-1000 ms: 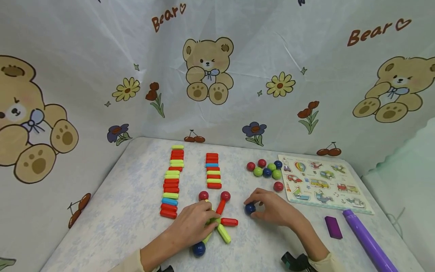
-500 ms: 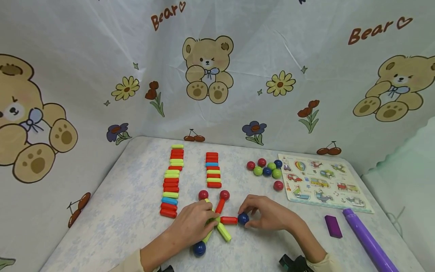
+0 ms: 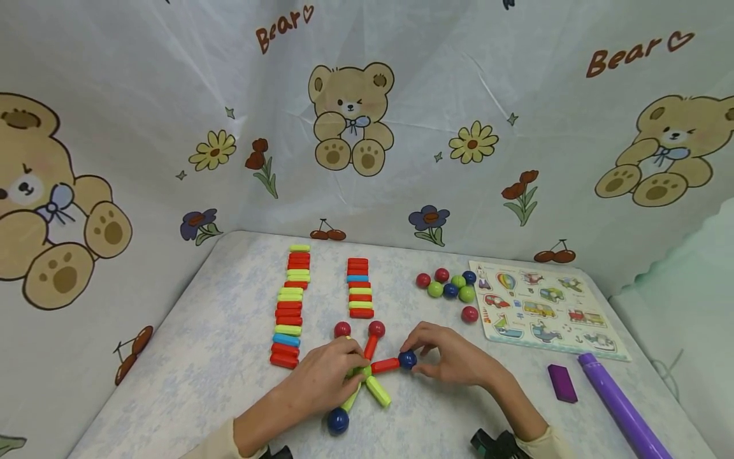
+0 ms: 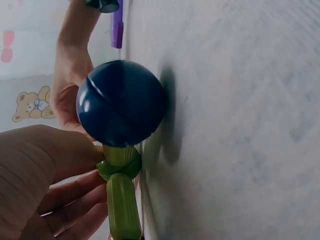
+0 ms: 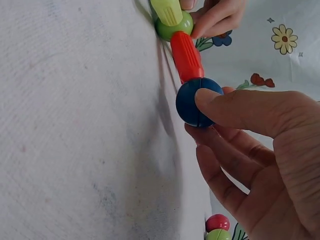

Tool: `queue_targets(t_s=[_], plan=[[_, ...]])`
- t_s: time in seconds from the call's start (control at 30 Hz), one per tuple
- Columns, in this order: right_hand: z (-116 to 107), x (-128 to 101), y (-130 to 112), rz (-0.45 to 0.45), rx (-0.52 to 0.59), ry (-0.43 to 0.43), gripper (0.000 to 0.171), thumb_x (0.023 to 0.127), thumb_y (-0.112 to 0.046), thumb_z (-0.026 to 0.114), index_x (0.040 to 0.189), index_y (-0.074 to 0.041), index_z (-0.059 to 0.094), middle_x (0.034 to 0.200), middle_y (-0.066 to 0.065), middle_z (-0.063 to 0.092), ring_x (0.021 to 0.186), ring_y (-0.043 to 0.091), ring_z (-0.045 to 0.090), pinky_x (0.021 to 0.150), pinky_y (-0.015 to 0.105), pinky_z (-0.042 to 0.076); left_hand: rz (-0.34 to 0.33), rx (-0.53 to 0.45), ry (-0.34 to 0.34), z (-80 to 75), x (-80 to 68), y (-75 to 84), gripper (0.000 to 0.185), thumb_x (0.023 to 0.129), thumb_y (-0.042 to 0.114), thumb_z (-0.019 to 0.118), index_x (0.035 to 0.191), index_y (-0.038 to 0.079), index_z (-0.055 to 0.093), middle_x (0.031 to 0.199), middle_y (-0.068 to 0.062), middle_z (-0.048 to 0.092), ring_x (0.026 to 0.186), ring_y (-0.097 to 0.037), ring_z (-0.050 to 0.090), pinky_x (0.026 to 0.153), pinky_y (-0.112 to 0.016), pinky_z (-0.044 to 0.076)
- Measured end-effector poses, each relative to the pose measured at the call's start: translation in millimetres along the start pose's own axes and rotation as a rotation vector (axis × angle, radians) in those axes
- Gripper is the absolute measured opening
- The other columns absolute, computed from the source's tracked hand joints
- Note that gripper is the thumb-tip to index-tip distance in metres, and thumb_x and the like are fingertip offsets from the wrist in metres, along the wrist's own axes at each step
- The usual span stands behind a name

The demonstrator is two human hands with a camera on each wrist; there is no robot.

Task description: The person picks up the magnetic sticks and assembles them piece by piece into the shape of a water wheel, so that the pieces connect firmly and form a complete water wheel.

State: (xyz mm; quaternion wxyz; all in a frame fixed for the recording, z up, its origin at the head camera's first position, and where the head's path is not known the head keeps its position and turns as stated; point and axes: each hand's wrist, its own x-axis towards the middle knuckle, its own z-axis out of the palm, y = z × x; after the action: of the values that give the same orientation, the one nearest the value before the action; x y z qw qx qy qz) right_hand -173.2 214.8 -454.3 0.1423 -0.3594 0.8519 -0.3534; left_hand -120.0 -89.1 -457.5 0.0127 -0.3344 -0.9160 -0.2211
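Observation:
A star of magnetic sticks lies on the table near the front. Its hub is a green ball (image 3: 361, 371), which my left hand (image 3: 351, 370) grips with curled fingers. A red stick (image 3: 384, 365) runs right from the hub to a dark blue ball (image 3: 407, 360), pinched between my right hand's (image 3: 414, 360) thumb and fingers. The right wrist view shows that blue ball (image 5: 197, 102) under my thumb, on the red stick (image 5: 186, 55). Other arms end in two red balls (image 3: 376, 329) and a second blue ball (image 3: 338, 421), seen close in the left wrist view (image 4: 121, 102) on a green stick (image 4: 122, 200).
Two rows of loose sticks (image 3: 289, 306) (image 3: 359, 287) lie behind the star. A cluster of balls (image 3: 450, 285) and a lone red ball (image 3: 469, 313) sit right of them. A vehicle puzzle board (image 3: 545, 309), a purple block (image 3: 562, 382) and a purple tube (image 3: 622, 408) are at the right.
My right hand brought the dark blue ball leftward and it now sits on the free end of the red stick, which has swung slightly. My left hand stayed on the hub.

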Motion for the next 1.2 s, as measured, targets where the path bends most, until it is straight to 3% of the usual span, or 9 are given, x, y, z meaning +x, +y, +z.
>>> queue_targets(t_s=[0.3, 0.4, 0.5, 0.63, 0.77, 0.9, 1.0, 1.1, 1.2], plan=[[-4, -2, 6, 0.013, 0.028, -0.005, 0.03, 0.094, -0.013, 0.085, 0.122, -0.019, 0.075, 0.12, -0.005, 0.071, 0.111, 0.017, 0.069, 0.095, 0.035, 0.061, -0.022, -0.05, -0.037, -1.1, -0.6, -0.7, 0.02, 0.096, 0.02, 0.084, 0.116, 0.018, 0.085, 0.1, 0.011, 0.062, 0.087, 0.0, 0.052, 0.071, -0.014, 0.05], [-11, -6, 11, 0.02, -0.024, 0.1, 0.028, 0.096, -0.013, 0.083, 0.122, -0.012, 0.074, 0.119, 0.003, 0.072, 0.11, 0.025, 0.071, 0.093, 0.036, 0.062, -0.014, -0.052, -0.026, -0.9, -1.2, -0.7, 0.02, 0.096, 0.021, 0.085, 0.115, 0.017, 0.086, 0.096, 0.01, 0.061, 0.082, 0.0, 0.05, 0.066, -0.014, 0.047], [-20, -10, 15, 0.046, -0.125, 0.269, 0.026, 0.096, -0.01, 0.082, 0.121, -0.007, 0.075, 0.117, 0.009, 0.073, 0.106, 0.031, 0.07, 0.088, 0.037, 0.064, -0.009, -0.052, -0.018, -0.1, -1.7, -0.9, 0.02, 0.095, 0.021, 0.085, 0.115, 0.016, 0.086, 0.093, 0.01, 0.059, 0.077, 0.0, 0.048, 0.063, -0.015, 0.045], [-31, -16, 23, 0.146, -0.252, 0.463, 0.028, 0.093, -0.007, 0.084, 0.121, -0.006, 0.077, 0.112, 0.011, 0.074, 0.095, 0.031, 0.067, 0.078, 0.037, 0.061, -0.01, -0.045, -0.013, 1.6, -1.3, -1.6, 0.02, 0.095, 0.022, 0.086, 0.114, 0.016, 0.086, 0.092, 0.011, 0.059, 0.075, 0.0, 0.047, 0.063, -0.014, 0.045], [-39, -23, 34, 0.252, -0.318, 0.562, 0.03, 0.092, -0.004, 0.084, 0.122, -0.003, 0.077, 0.114, 0.016, 0.074, 0.096, 0.034, 0.066, 0.077, 0.044, 0.058, -0.008, -0.029, -0.001, 2.6, -1.0, -0.9, 0.02, 0.094, 0.023, 0.087, 0.113, 0.016, 0.086, 0.092, 0.011, 0.061, 0.077, 0.0, 0.048, 0.064, -0.014, 0.046], [-42, -28, 43, 0.367, -0.343, 0.537, 0.031, 0.094, -0.005, 0.082, 0.124, 0.0, 0.077, 0.12, 0.02, 0.073, 0.109, 0.039, 0.067, 0.088, 0.056, 0.058, -0.002, -0.01, 0.012, 3.2, -1.9, 0.5, 0.017, 0.094, 0.021, 0.087, 0.11, 0.015, 0.086, 0.093, 0.01, 0.063, 0.079, 0.0, 0.05, 0.066, -0.014, 0.048], [-42, -28, 49, 0.434, -0.337, 0.482, 0.031, 0.094, -0.006, 0.082, 0.124, 0.0, 0.077, 0.113, 0.017, 0.072, 0.099, 0.033, 0.066, 0.083, 0.049, 0.058, -0.002, -0.002, 0.016, 3.4, -2.1, 1.1, 0.017, 0.093, 0.021, 0.087, 0.109, 0.015, 0.086, 0.094, 0.009, 0.065, 0.08, -0.001, 0.052, 0.068, -0.015, 0.049], [-41, -28, 51, 0.447, -0.333, 0.459, 0.031, 0.092, -0.004, 0.083, 0.122, 0.0, 0.078, 0.106, 0.012, 0.072, 0.091, 0.027, 0.066, 0.077, 0.043, 0.057, 0.0, 0.011, 0.028, 3.8, -1.5, 1.7, 0.017, 0.094, 0.022, 0.087, 0.109, 0.014, 0.086, 0.095, 0.008, 0.066, 0.08, -0.002, 0.053, 0.068, -0.015, 0.05], [-41, -27, 50, 0.439, -0.316, 0.446, 0.031, 0.091, -0.003, 0.084, 0.121, 0.0, 0.078, 0.108, 0.014, 0.074, 0.094, 0.029, 0.071, 0.081, 0.047, 0.062, -0.003, 0.022, 0.043, 3.9, -0.8, 3.2, 0.018, 0.093, 0.022, 0.087, 0.109, 0.014, 0.086, 0.094, 0.007, 0.066, 0.079, -0.002, 0.052, 0.067, -0.015, 0.049]])
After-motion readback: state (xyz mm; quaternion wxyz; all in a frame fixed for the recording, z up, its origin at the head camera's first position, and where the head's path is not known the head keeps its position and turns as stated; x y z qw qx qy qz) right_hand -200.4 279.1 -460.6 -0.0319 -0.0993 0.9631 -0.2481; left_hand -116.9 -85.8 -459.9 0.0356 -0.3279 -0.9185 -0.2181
